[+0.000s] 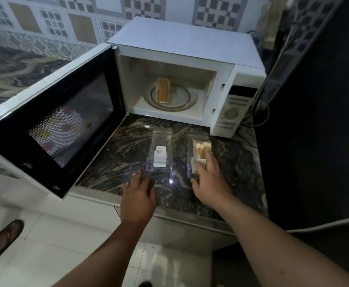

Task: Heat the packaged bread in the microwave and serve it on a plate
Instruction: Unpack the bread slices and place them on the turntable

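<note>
Head view shows my right hand [207,179] resting flat on the bread package [199,155], fingers loose, not yet clenched. Its long axis runs away from me. My left hand [138,193], released, touches the empty package [160,151] beside it on the tabletop [231,162].

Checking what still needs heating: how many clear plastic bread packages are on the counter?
2. An empty package lies before the microwave, by the left hand; a package with bread lies under the right hand.

sandal [3,240] on floor, lower left | white cable [326,224] at right | patterned wall tiles [51,21] behind
</note>
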